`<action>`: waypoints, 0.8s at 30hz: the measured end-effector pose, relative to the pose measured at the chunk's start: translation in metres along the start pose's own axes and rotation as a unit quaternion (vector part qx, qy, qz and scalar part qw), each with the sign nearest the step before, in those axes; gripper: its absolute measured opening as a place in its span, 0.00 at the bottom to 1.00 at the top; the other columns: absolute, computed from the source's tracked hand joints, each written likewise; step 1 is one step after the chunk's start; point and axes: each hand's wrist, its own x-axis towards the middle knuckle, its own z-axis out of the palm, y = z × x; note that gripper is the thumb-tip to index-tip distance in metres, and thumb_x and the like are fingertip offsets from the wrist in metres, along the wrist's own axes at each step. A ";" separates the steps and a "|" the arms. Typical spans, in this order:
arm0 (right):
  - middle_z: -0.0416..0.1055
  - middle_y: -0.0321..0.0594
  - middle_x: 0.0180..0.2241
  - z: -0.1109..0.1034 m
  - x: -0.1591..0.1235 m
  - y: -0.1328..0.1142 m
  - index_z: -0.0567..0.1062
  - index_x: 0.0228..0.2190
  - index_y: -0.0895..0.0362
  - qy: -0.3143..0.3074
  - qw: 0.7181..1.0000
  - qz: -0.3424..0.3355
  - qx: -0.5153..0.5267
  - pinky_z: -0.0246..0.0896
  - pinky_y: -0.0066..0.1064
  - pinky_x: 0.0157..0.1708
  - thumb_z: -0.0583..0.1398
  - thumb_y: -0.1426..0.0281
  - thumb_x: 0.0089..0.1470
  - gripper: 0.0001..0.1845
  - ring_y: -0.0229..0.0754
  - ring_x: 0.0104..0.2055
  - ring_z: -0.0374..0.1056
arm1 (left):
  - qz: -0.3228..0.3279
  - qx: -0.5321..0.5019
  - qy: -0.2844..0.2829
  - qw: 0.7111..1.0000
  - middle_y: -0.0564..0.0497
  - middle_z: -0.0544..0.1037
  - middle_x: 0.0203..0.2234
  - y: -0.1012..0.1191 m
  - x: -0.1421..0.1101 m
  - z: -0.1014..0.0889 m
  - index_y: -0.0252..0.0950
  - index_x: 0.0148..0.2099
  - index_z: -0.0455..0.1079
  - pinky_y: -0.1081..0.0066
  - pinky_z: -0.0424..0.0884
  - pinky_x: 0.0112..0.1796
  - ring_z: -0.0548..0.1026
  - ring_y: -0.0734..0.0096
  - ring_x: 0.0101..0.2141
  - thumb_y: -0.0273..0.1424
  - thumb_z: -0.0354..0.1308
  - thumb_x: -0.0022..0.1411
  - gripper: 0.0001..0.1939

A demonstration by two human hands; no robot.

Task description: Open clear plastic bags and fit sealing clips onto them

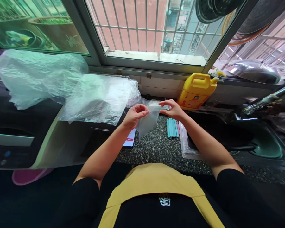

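Between my hands is a small translucent plastic bag [149, 123], hanging above the speckled counter. My left hand [136, 115] pinches its left edge between thumb and fingers. At its upper right edge, my right hand [172, 110] has thumb and forefinger curved about the film, with a gap showing between the tips. Just below my right hand lie several flat teal strips [172, 128] in a row, with pink strips [178, 127] beside them. A phone [129, 138] with a lit screen is partly hidden beneath my left hand and forearm.
Stacked clear plastic sheets or bags [99, 99] cover the left side, near a dark appliance [11, 136]. A yellow jug [196, 90] stands by the window. To the right are a clear plastic tray [185, 147], a dark pan [218, 131], a sink [270, 147] and a faucet [258, 104].
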 end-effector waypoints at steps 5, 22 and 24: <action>0.71 0.34 0.24 0.005 0.006 -0.002 0.75 0.24 0.53 -0.042 0.999 0.004 0.011 0.59 0.38 0.40 0.63 0.67 0.47 0.03 0.40 0.34 0.64 | 0.002 -0.004 0.012 1.000 0.55 0.70 0.22 -0.003 0.000 -0.011 0.37 0.26 0.66 0.72 0.67 0.30 0.69 0.77 0.26 0.34 0.64 0.47 0.09; 0.71 0.36 0.25 -0.017 -0.024 -0.016 0.74 0.25 0.57 -0.019 0.997 0.045 0.052 0.63 0.33 0.34 0.60 0.65 0.47 0.07 0.36 0.28 0.65 | -0.057 -0.104 0.020 0.993 0.55 0.74 0.24 -0.012 -0.001 -0.005 0.36 0.29 0.67 0.74 0.69 0.31 0.71 0.79 0.26 0.31 0.66 0.45 0.11; 0.71 0.36 0.24 -0.019 -0.024 -0.018 0.73 0.24 0.57 -0.022 0.997 0.051 0.054 0.63 0.32 0.33 0.60 0.65 0.47 0.08 0.36 0.27 0.64 | -0.054 -0.111 0.024 0.992 0.56 0.72 0.23 -0.011 0.001 -0.002 0.36 0.32 0.69 0.75 0.67 0.29 0.70 0.80 0.25 0.31 0.67 0.44 0.12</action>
